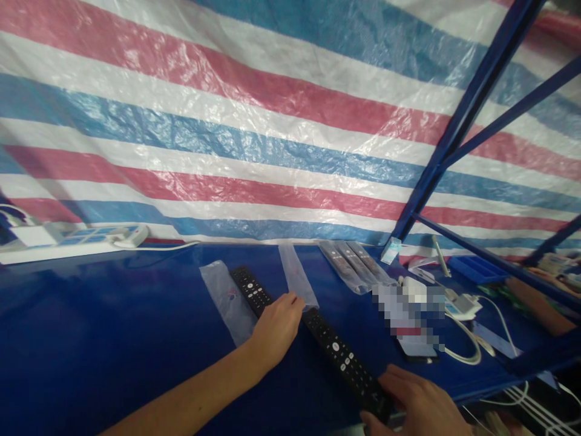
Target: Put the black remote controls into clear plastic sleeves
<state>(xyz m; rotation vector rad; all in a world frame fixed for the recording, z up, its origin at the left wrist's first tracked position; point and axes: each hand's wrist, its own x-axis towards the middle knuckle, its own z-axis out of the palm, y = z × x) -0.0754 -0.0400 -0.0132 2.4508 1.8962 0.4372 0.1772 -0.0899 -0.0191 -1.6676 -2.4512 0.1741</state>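
Observation:
A black remote control slants across the blue table, its lower end gripped between the thumb and fingers of my right hand. Its far end meets the near end of a clear plastic sleeve; how far it reaches inside, I cannot tell. My left hand pinches that end of the sleeve with curled fingers. Partly hidden behind this hand lies a second black remote. Left of it rests another flat clear sleeve. Several remotes in clear sleeves lie side by side farther back.
A white power strip lies at the back left. On the right are a partly pixelated phone, white cables, a small box and a blue tray. Beyond a blue metal frame, another person's arm shows.

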